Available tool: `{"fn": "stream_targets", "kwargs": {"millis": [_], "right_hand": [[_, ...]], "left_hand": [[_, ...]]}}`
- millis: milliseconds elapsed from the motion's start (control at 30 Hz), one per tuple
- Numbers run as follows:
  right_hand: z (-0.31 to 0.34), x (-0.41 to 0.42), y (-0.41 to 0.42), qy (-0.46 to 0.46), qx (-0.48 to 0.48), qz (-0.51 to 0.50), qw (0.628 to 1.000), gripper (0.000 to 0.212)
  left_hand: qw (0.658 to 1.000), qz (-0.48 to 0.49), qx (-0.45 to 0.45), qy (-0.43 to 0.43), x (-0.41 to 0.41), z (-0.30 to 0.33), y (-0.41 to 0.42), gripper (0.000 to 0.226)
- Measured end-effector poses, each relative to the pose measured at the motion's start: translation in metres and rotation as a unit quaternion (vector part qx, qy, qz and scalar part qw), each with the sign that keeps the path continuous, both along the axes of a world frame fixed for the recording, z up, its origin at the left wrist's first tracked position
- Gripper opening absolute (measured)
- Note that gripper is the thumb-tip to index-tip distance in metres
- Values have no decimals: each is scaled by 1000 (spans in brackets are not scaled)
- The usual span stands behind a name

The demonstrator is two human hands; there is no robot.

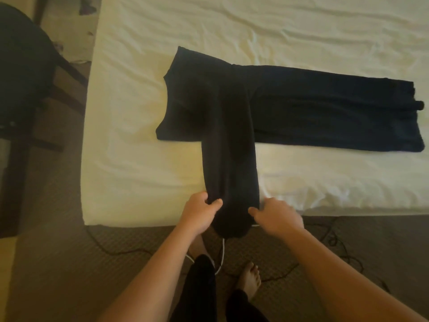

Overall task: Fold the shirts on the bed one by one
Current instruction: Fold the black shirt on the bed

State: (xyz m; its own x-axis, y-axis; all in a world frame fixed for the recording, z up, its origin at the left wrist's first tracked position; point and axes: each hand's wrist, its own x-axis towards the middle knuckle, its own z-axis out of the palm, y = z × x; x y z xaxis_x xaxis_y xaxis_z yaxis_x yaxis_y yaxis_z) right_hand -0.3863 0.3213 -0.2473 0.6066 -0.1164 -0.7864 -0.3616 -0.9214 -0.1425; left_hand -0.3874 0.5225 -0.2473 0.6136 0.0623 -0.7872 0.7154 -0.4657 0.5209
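A white-sheeted bed [139,135] carries a dark shirt [325,112] lying flat, its sleeve [229,159] trailing over the near edge, where the left hand [199,212] and right hand [276,217] each keep a pinching grip on its end.

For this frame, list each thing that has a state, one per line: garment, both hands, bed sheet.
dark shirt: partly folded, body flat on the bed, sleeve pulled over the near edge
left hand: pinches the sleeve end
right hand: grips the sleeve end's other side
white sheet: wrinkled
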Motion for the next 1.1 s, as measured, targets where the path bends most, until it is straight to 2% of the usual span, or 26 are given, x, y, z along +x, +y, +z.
{"fn": "stream_targets", "kwargs": {"millis": [33, 100, 167, 233, 300, 367, 467, 533, 667, 733, 800, 833, 900, 967, 1033, 1100], "right_hand": [[8, 5, -1, -24, -50, 30, 998, 42], [25, 20, 4, -114, -79, 49, 989, 43], [41, 41, 19, -193, -34, 53, 979, 34], [46, 65, 44, -243, 47, 62, 967, 25], [46, 89, 73, -278, 99, 85, 952, 20], [39, 110, 100, -305, 107, 121, 938, 20], [18, 133, 127, -306, 47, 181, 934, 43], [9, 145, 132, -284, -1, 185, 941, 54], [10, 156, 121, -234, -17, 152, 960, 43], [13, 156, 116, -227, 71, 63, 969, 28], [14, 152, 114, -211, 194, -67, 956, 22], [14, 150, 113, -184, 231, -84, 952, 24], [17, 147, 111, -99, 255, -29, 961, 39], [20, 148, 108, -51, 272, -21, 961, 49], [25, 155, 104, -98, 280, -78, 952, 49], [26, 167, 99, -218, 234, -105, 942, 43]], "left_hand": [[997, -58, 46, -14, 6, 1, 3, 21], [986, -129, 105, -26, 28, 9, 13, 25], [973, -156, 158, -58, 57, 21, 26, 24], [948, -163, 232, -147, 88, 27, 39, 19], [893, -203, 307, -260, 115, 25, 51, 24], [826, -293, 363, -317, 141, 17, 62, 45], [761, -402, 394, -322, 176, 8, 78, 66], [748, -449, 379, -310, 191, -2, 91, 73], [779, -465, 326, -266, 201, -18, 105, 76], [793, -456, 311, -256, 204, -19, 103, 75], [804, -448, 299, -251, 206, -19, 104, 73], [807, -447, 291, -253, 206, -19, 106, 72], [816, -440, 271, -261, 205, -19, 110, 68], [843, -403, 242, -263, 204, -17, 109, 60], [887, -317, 205, -265, 210, -15, 104, 49], [903, -230, 201, -301, 221, -12, 98, 37]]}}
